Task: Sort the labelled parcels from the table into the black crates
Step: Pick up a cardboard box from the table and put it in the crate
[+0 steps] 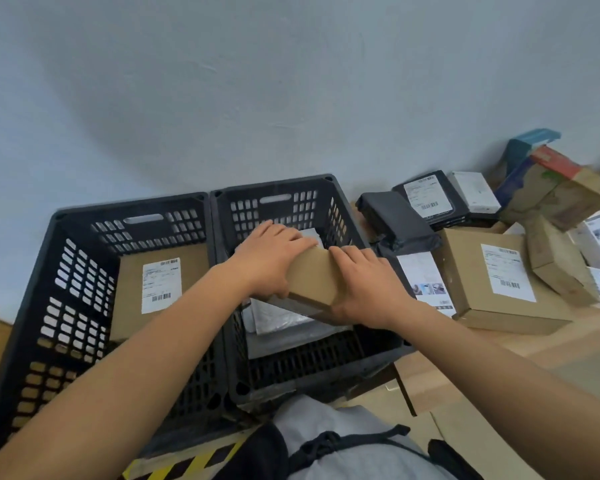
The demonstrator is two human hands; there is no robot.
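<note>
Grip: left hand [271, 252] and right hand [364, 285] each curl round one side of a brown cardboard parcel [314, 280], holding it tilted over the right crate [340, 216]
Crates: two black slotted crates side by side; the left crate [66, 271] holds one brown box [132, 296] with a white barcode label, print too small to read
Right crate contents: a silvery-grey flat packet [278, 317] lies under the held parcel
Desk [499, 344]: right of the crates, roughly ten parcels; a large labelled brown box [499, 289], two black mailers [399, 223], others stacked far right; no writing legible
</note>
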